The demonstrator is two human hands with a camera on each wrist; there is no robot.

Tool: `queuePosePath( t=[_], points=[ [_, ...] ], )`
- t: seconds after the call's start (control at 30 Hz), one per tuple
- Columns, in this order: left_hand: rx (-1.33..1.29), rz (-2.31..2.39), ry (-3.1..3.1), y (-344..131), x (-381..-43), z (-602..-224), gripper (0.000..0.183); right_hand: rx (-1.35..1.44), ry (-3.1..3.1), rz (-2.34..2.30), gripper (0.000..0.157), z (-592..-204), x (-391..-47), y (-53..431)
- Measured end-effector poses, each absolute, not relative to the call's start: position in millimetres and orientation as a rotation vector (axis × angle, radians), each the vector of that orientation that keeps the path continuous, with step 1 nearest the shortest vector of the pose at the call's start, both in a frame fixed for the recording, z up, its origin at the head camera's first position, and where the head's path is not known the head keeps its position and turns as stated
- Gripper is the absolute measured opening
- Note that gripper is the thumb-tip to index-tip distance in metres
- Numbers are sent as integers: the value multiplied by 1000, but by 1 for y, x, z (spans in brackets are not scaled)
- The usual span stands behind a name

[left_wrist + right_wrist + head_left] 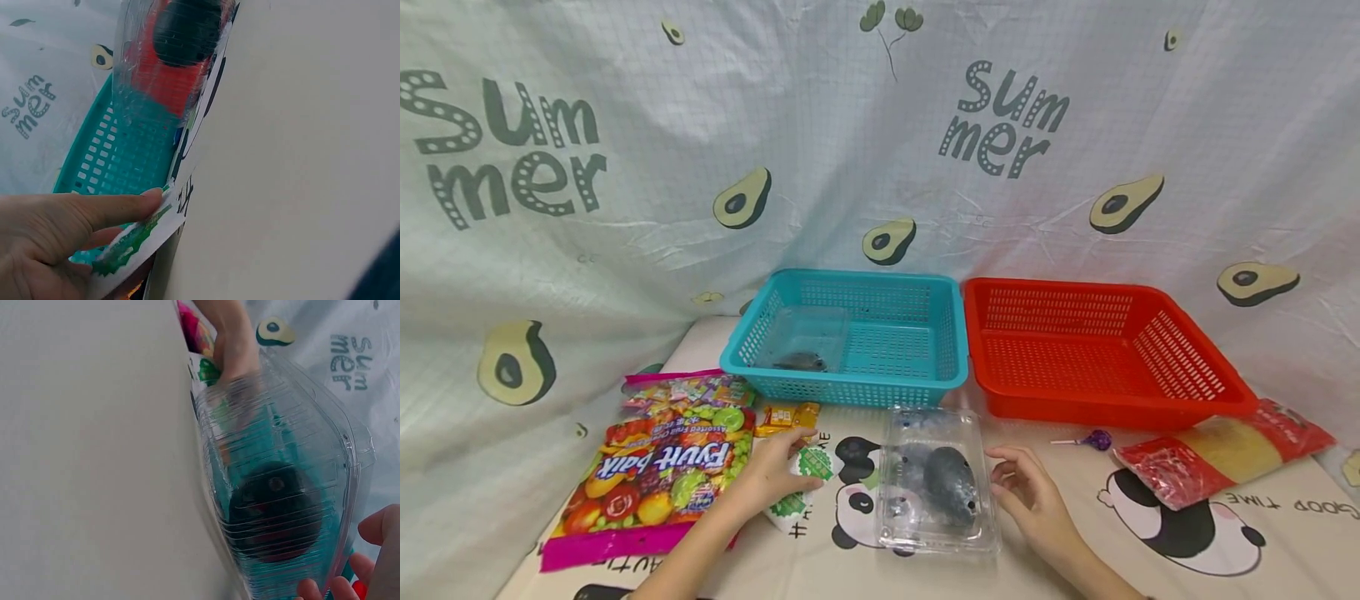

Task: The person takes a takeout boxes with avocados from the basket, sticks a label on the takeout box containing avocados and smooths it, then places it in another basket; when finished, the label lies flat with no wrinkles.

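My left hand [775, 475] is at a white-and-green packet [814, 463], with fingers on its far side and thumb at its near side. The left wrist view shows the thumb along the edge of this packet [134, 244]. To its right lies a clear plastic box [934, 533], with a dark rounded thing [951, 483] inside. Beside the box's right edge is my right hand [1026, 496], fingers loosely bent and thumb apart. Its fingertips come right up to the clear box [350, 450] in the right wrist view.
A blue basket [850, 390] holds another clear box [808, 329]; a red basket [1112, 408] stands beside it. Left lie a fruit candy bag [655, 475] and an orange packet [778, 417]. Right are a purple lollipop [1099, 439] and a red-and-yellow bag [1232, 458].
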State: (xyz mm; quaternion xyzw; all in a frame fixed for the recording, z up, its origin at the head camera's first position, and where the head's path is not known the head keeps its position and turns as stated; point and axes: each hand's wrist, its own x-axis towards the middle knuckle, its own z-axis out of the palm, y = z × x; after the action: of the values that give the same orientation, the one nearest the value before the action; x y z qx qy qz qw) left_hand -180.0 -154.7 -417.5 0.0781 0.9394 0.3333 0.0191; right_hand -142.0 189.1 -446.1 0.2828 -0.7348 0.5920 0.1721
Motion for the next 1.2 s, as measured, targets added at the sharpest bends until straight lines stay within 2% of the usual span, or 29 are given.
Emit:
queuePosePath(
  t=[0.23, 0.5, 0.67, 0.97, 1.2],
  points=[
    [342, 1247, 2810, -163, -181, -399, 55, 830, -2102, 1558, 41, -433, -149, 190],
    [401, 1467, 2615, -153, -177, -378, 64, 984, -1967, 1191, 38, -367, -148, 172],
    [436, 1438, 2628, -138, -172, -362, 51, 1121, -1952, 1128, 35, -345, -143, 149],
    [800, 1463, 2599, -102, -157, -337, 18, 1190, -2102, 1063, 28, -360, -158, 122],
    [942, 1381, 2686, -91, -148, -333, 19, 1151, -2153, 1046, 23, -361, -156, 119]
  ],
)
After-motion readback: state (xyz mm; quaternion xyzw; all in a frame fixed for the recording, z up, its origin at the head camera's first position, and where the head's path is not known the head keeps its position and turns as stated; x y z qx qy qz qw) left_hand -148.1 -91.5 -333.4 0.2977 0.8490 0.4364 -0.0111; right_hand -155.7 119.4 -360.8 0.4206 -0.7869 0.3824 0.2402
